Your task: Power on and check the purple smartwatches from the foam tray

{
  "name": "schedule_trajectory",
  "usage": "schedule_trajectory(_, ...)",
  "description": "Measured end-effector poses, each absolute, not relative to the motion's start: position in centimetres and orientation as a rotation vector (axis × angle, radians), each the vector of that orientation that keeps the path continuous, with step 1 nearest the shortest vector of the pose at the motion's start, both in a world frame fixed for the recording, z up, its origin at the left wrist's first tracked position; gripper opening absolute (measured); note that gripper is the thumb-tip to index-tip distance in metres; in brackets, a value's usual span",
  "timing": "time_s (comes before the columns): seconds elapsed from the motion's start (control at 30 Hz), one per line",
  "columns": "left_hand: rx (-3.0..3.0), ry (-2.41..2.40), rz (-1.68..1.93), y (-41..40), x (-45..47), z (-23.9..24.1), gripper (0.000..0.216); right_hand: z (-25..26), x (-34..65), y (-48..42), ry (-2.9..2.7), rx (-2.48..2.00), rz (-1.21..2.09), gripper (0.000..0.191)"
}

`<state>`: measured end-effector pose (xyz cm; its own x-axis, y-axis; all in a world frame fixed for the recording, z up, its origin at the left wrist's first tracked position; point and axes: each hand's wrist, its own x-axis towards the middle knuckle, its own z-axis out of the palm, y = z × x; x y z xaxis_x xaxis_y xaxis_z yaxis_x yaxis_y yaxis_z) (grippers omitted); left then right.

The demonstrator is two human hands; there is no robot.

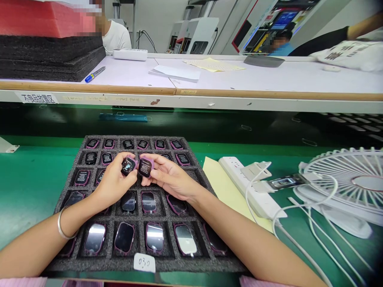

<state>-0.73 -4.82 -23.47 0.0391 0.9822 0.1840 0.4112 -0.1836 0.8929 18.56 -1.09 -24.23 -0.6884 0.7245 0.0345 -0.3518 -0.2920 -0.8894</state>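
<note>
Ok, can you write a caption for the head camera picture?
Each hand, left and right, holds a watch body above a foam tray.

Two hands are seen above the foam tray (62, 199), the left hand (112, 183) and the right hand (170, 177), each holding one smartwatch body. One power strip (248, 187) and one white fan (347, 183) are found right of the tray. One blue marker (95, 74) is counted beyond it.

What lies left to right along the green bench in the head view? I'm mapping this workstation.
Foam tray of watches → left hand → right hand → yellow sheet → white power strip → white fan.
</note>
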Motion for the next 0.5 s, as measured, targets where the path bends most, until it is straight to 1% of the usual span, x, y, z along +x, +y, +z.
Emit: schedule_trajectory(0.5,1.681,1.426,1.149,-4.79,-0.65,-23.39,0.03,-24.2,18.58,-1.11,-1.247,-0.511,2.024,0.051)
